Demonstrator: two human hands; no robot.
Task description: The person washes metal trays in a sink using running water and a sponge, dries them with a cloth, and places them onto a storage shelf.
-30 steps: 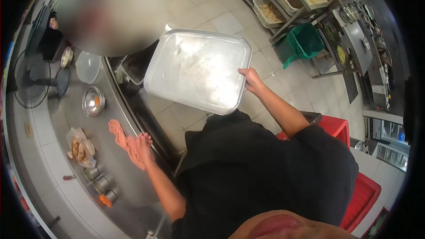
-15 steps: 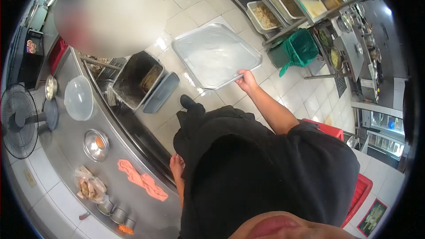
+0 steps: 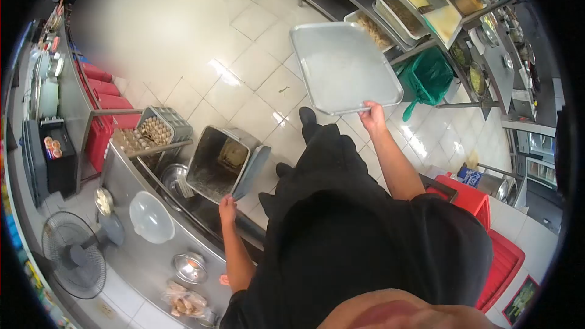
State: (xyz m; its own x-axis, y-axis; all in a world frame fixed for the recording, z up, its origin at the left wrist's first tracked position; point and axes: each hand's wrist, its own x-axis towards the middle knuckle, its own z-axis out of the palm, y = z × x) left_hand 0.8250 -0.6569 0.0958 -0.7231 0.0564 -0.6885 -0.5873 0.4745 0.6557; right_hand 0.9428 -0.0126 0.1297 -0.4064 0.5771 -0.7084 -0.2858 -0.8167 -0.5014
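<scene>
A large metal tray (image 3: 347, 68) hangs out over the floor, gripped at its near edge by my right hand (image 3: 373, 116). My left hand (image 3: 227, 208) is beside the counter edge, close to a grey bin (image 3: 210, 173); its fingers look curled, but whether anything is in them is too small to tell. On the steel counter (image 3: 137, 259) stand a translucent bowl (image 3: 151, 218), a metal bowl (image 3: 190, 268) with something orange in it, and a plastic bag of food (image 3: 184, 300).
A shelf unit on the right holds food tubs (image 3: 399, 15) and a cutting board (image 3: 442, 15) with knives. Below it is a green-lined bin (image 3: 431, 76). Egg trays (image 3: 153, 133), red crates (image 3: 116, 106) and a fan (image 3: 74, 256) are on the left. A blurred area covers the upper left.
The tray has moved right, towards the shelves, in my right hand. My left hand has left the orange cloth. The view has turned, bringing the egg trays and more crates into sight.
</scene>
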